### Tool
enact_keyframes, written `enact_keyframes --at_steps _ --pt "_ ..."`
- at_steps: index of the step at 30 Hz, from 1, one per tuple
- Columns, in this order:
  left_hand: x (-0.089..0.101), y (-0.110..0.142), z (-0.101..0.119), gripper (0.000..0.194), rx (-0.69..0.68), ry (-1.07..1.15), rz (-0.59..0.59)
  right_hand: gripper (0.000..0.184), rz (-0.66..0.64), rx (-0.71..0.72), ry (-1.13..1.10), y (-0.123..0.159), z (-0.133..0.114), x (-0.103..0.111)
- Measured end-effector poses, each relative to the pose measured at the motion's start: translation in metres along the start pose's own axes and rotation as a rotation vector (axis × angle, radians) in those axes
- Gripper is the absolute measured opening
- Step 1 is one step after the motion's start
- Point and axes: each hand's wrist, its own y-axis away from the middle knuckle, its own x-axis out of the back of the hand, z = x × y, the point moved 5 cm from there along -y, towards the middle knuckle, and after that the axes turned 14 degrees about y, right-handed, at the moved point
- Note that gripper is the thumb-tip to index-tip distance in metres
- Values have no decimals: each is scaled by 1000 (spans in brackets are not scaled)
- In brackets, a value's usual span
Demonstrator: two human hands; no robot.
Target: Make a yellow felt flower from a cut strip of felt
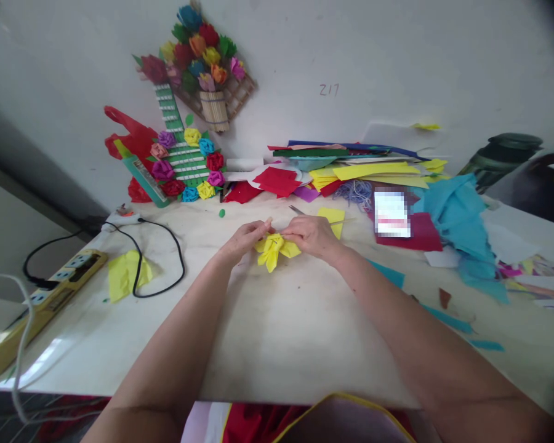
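Note:
A yellow paper flower [273, 251] with several pointed petals is held just above the table, between my two hands. My left hand [248, 239] pinches its left side, thumb and fingers closed at the petal edge. On the other side my right hand [314, 236] grips the upper right petal with bent fingers. A yellow paper square [335, 220] lies behind my right hand. Near it shows the metal tip of a pointed tool [296, 210], mostly hidden by that hand.
Stacked coloured paper [373, 172] lines the wall. A green glue bottle [143, 178] leans beside a flower-trimmed guitar shape [189, 163]. On the left are a power strip [69, 277], a black cable [183, 258] and crumpled yellow paper [122, 274]. Blue crepe paper [461, 215] lies right.

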Motion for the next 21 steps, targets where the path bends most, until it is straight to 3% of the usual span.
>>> enact_keyframes --at_steps 4,8,15,21 --pt "4 0 0 57 -9 -6 53 19 34 -14 7 2 3 -1" --pt "-1 0 -5 61 30 154 -36 20 64 -37 9 3 6 -1" --pt "-12 -4 -18 50 72 456 -77 20 99 -63 11 4 10 -2" --pt "-14 -6 -22 36 102 578 -61 23 85 -52 0 5 10 -3"
